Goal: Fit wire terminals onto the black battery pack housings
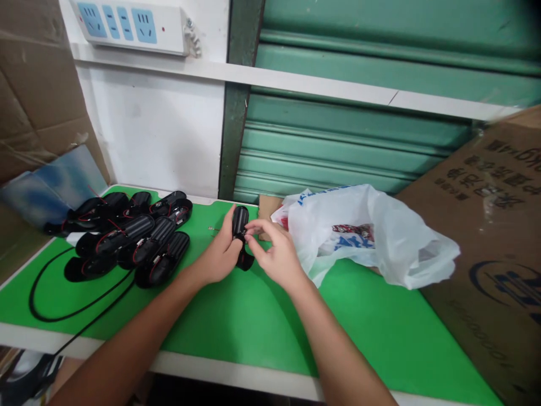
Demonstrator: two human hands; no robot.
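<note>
A black ribbed plastic casing (240,219) stands tilted above the green table mat, with its rounded lower end showing below my fingers. My left hand (222,252) is wrapped around its left side. From the right, my right hand (273,248) pinches at the middle of the casing with thumb and forefinger; whatever small part lies between those fingertips is too small to make out. A thin wire with a small metal end (211,228) sticks out left of my left hand.
Several similar black casings with red wires (143,237) lie piled at the left, beside a looping black cable (36,304). A white plastic bag (338,220) rests at the right. Cardboard boxes (494,242) flank the green mat (236,327); a power strip (131,25) is mounted above.
</note>
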